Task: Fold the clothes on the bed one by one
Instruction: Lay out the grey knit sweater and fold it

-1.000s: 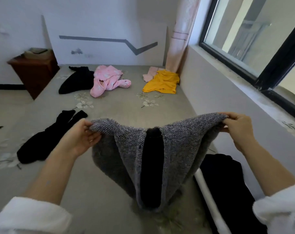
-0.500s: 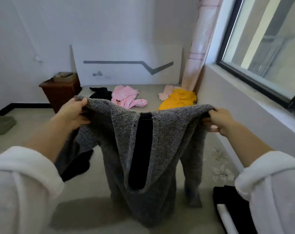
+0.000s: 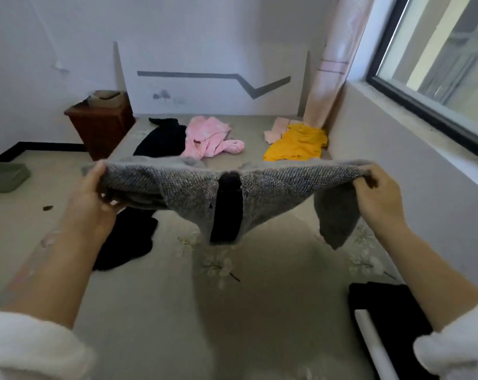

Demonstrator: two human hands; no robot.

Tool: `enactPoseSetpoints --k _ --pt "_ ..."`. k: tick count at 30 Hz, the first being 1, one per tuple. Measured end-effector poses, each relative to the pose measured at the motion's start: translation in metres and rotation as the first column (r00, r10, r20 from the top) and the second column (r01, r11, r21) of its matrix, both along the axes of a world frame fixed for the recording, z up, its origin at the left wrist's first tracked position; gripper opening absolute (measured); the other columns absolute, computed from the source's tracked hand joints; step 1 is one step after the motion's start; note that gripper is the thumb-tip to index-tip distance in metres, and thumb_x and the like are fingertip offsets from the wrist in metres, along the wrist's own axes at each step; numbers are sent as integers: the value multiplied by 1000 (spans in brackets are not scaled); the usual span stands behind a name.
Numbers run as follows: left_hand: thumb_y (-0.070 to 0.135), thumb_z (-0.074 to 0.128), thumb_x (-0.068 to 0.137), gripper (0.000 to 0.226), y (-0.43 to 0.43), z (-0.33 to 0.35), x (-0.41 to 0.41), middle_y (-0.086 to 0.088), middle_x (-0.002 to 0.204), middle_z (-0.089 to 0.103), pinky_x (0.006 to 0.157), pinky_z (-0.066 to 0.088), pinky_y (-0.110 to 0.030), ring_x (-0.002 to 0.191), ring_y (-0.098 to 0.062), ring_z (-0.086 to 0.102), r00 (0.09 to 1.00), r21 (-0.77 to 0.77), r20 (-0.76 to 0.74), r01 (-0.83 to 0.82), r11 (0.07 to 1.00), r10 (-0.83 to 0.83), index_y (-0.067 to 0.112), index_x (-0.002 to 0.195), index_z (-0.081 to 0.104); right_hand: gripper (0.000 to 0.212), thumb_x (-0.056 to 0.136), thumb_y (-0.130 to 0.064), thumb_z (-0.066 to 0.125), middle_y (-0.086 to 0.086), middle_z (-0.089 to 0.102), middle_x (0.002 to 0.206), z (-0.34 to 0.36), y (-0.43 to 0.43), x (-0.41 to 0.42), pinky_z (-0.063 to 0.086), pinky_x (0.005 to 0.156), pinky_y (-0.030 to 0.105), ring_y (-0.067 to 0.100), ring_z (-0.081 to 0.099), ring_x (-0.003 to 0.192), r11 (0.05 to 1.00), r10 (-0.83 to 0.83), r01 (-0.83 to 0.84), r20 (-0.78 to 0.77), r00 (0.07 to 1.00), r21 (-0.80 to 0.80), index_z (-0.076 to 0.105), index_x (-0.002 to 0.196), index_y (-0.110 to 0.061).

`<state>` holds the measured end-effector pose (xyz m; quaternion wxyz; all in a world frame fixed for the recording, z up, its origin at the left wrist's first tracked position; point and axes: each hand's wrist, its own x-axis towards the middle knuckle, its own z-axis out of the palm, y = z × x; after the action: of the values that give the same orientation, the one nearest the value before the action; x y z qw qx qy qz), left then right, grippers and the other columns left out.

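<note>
1. grip: left hand and right hand each pinch one shoulder end of the grey speckled knit cardigan with a black front strip, fingers curled round the fabric.
2. change: half a second ago the cardigan hung long below the hands, sleeves dangling. now the hands are wider apart, the top edge is pulled taut, and the body has swung up and forward. one sleeve hangs under the right hand.
3. position: airborne over the middle of the beige flower-print bed, not touching it.
4. reading: looks like a flick to spread it flat. the folding itself has not begun.
5. around: crumpled black garment lies below the left hand. at the far end lie another black piece, a pink fleece garment and a yellow top, all unfolded. a dark folded pile sits at the near right edge.
</note>
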<state>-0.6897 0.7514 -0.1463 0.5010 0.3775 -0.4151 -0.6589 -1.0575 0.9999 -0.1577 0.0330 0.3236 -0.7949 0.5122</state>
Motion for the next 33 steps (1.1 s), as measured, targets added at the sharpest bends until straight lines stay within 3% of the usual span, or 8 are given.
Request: enactPoseSetpoints --k 4,8,14,19,22,24,29,33 --pt "17 56 94 16 40 -97 35 -3 110 66 84 48 -32 104 -20 60 957 42 281 -83 996 68 15 109 63 15 88 -12 59 4 64 95 -71 36 26 41 76 33 21 56 88 966 38 -45 32 999 255 60 87 -28" --pt "21 64 90 18 97 -195 66 -10 97 60 79 41 -37 100 -31 55 737 175 672 -71 982 -67 6 97 59 8 89 -14 60 14 64 113 -160 69 56 46 84 38 30 60 99 793 54 -165 203 978 586 64 95 -18" --pt "17 64 90 19 163 -267 94 -18 99 57 75 36 -34 78 -24 49 571 426 755 -54 903 -322 0 94 54 16 96 -22 50 13 50 137 -247 122 110 38 102 41 28 29 141 473 -50 -271 332 942 839 60 108 -18" --pt "29 61 92 39 158 -278 108 -17 125 54 88 43 -44 108 -32 53 646 450 706 -90 888 -291 4 121 52 23 94 -12 52 20 63 117 -252 129 123 42 85 37 36 56 108 705 -185 -156 392 901 691 62 115 -7" --pt "25 55 96 24 167 -297 107 -9 114 59 80 49 -42 95 -26 60 766 587 537 -38 809 -354 18 117 46 46 92 -9 58 11 56 122 -261 125 135 37 78 27 25 55 110 874 -281 -26 547 788 486 44 135 0" --pt "15 52 96 16 184 -318 102 -8 104 58 78 49 -41 91 -23 59 785 671 470 -22 741 -403 16 110 45 52 92 -14 61 7 52 120 -281 125 148 36 78 27 23 52 108 872 -402 70 626 669 485 39 135 5" --pt "-4 45 87 18 238 -383 104 -10 83 46 71 42 -34 77 -21 44 564 818 472 5 575 -678 11 76 46 32 97 -16 43 14 51 69 -349 131 195 34 65 35 28 48 66 831 -483 -72 780 399 551 54 71 -2" --pt "-4 42 91 32 265 -413 100 -7 92 62 64 40 -27 76 -20 53 355 718 605 143 681 -713 13 115 57 35 84 13 43 7 43 59 -390 147 215 22 54 30 22 36 61 732 -483 -161 672 561 661 42 57 -10"
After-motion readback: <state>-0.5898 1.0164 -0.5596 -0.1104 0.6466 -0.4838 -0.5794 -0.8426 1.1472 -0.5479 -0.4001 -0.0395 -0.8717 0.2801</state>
